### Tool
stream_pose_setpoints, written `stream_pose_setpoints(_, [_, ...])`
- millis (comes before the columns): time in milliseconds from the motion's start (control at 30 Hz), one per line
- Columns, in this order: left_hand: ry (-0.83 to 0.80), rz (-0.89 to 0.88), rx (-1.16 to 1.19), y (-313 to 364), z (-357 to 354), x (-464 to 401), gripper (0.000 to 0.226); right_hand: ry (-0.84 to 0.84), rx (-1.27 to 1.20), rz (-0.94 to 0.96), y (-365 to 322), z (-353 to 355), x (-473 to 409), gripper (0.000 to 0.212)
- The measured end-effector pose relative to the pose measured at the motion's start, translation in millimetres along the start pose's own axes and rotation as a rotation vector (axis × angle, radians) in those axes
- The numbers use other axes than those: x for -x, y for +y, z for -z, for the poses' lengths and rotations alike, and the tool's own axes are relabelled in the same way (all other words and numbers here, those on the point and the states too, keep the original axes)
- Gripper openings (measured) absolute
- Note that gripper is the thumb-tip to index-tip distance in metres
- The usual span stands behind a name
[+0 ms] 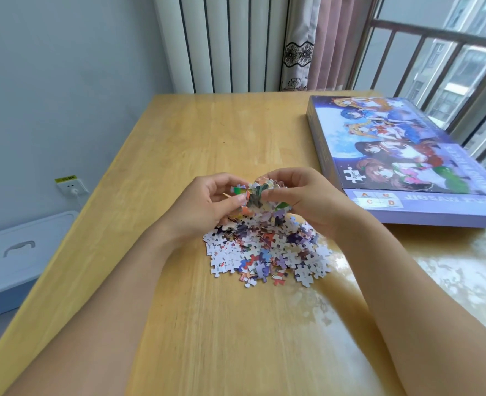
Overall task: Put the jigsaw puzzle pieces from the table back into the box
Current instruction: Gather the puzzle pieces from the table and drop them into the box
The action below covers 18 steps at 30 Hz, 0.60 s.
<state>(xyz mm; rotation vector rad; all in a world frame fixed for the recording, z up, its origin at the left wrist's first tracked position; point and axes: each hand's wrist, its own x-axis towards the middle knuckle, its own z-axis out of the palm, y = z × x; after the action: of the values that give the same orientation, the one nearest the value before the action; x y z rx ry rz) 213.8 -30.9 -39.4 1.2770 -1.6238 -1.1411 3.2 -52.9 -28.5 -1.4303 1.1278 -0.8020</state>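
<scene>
A heap of loose jigsaw pieces [267, 252] lies in the middle of the wooden table [207, 324]. Just above the heap, my left hand [207, 201] and my right hand [307, 195] together hold a bunch of pieces [260, 195], with the fingers of both curled round it. The purple jigsaw box [402, 155] lies shut at the right of the table, its picture lid up, about a hand's width from my right hand.
A radiator [221, 41] and a curtain [316, 41] stand behind the table's far edge. A barred window [450, 67] is at the right. On the floor at the left sits a white and blue storage bin [16, 258], below a wall socket [70, 185].
</scene>
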Motion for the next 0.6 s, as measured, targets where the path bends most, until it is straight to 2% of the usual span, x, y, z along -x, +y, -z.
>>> stream_pose_setpoints(133, [0.088,0.016,0.119,-2.7,-7.8,-2.6,0.021,-0.021,-0.186,-0.049,2.6,-7.2,-2.0,0.012])
stream_pose_setpoints(200, [0.131,0.011,0.175,-4.6,-13.3,-4.3,0.024,-0.054,-0.313,-0.088,2.0,-7.9,-1.0,0.018])
stream_pose_setpoints(300, [0.196,-0.009,0.207,-7.3,-23.1,-4.6,0.03,-0.054,-0.379,-0.104,4.6,-11.5,-1.6,0.029])
stream_pose_setpoints(467, [0.31,-0.1,0.092,-10.5,-35.7,-9.4,0.035,0.02,-0.522,-0.199,1.5,-14.1,-1.5,0.031])
stream_pose_setpoints(600, [0.413,-0.186,0.001,-7.0,-45.2,-10.1,0.031,0.013,-0.736,-0.28,-2.3,-19.0,-2.5,0.035])
